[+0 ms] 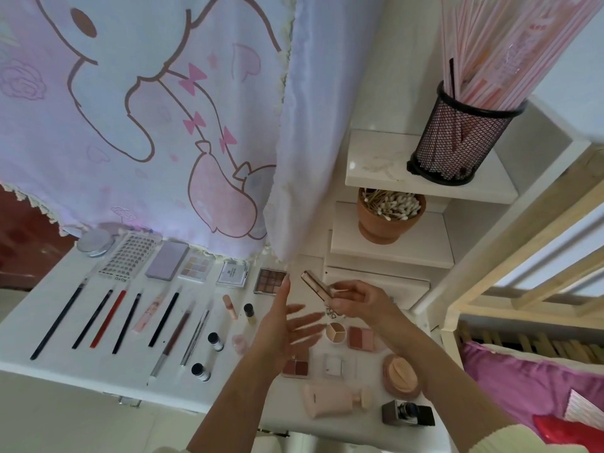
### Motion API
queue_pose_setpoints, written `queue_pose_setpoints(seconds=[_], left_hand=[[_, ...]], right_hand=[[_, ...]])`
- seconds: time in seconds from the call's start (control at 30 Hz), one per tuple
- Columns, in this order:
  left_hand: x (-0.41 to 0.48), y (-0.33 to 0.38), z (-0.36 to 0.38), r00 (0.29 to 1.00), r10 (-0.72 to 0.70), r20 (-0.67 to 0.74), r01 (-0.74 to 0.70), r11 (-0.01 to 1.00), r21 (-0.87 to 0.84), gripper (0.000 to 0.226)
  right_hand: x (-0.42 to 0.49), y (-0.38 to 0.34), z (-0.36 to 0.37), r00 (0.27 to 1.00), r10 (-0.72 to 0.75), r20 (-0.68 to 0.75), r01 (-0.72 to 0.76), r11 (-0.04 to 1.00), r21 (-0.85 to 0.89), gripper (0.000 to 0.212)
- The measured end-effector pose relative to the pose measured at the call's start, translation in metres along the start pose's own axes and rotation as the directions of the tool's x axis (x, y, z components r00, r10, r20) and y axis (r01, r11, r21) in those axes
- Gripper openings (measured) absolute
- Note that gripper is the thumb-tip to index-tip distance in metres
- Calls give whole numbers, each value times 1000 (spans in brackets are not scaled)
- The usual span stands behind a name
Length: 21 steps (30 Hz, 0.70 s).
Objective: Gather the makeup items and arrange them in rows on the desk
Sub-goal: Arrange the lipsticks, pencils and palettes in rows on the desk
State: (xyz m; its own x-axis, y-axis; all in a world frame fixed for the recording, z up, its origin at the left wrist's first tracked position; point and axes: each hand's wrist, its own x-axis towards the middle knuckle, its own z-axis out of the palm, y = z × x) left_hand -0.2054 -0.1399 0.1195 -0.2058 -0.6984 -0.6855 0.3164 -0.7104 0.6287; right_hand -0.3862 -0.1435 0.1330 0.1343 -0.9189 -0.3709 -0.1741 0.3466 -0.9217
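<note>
Overall: white desk (98, 371) seen from above, makeup laid on it in rows.
Room: printed curtain (147, 125) hangs over the desk's back edge; white shelves (376, 158) at right; wooden frame (523, 223) and pink cloth (523, 387) at far right.
Shelves: 1 black mesh cup (457, 142) of pink sticks on the upper; 1 clay pot (389, 223) of cotton swabs on the one below.
Back row: 6 flat items, namely 1 tin (94, 243), 1 lash sheet (129, 256), 3 palettes (166, 264), 1 brown palette (271, 281) at the right end.
Second row: 8 pencils (108, 318), brushes and tubes, lying parallel.
Vials: 3 vials (215, 341), dark-capped, right of the pencils.
Gloss: 1 gloss (229, 305), pink, beside the rear vial.
Right group: 4 pans (361, 338), 1 puff (402, 376), 1 pink bottle (327, 400) on its side, 1 dark box (408, 413); 1 pan partly hidden by the left wrist.
Left hand: left hand (287, 328) above the desk, fingers straight and spread, holding nothing.
Right hand: right hand (356, 302) pinches 1 slim case (315, 284) between thumb and fingers.
Case: tilted, clear of the desk, just right of the brown palette.
</note>
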Motion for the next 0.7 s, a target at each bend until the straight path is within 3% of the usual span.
queue_pose_setpoints(seconds=[0.1,0.23,0.43,0.7], left_hand=[[-3,4,-1,962,-184,202,203,976,-76,90],[-2,10,-3,910,-186,371,263,950,-168,96],[2,10,-5,916,-133,378,247,930,-272,87],[5,13,-5,944,-108,310,186,954,-235,87]], right_hand=[[2,-7,-3,999,9,52,0,986,-164,73],[2,-12,-5,992,13,128,16,974,-226,75],[-1,-20,-3,987,-19,158,62,960,-273,70],[-9,-40,6,974,-207,96,228,859,-458,34]])
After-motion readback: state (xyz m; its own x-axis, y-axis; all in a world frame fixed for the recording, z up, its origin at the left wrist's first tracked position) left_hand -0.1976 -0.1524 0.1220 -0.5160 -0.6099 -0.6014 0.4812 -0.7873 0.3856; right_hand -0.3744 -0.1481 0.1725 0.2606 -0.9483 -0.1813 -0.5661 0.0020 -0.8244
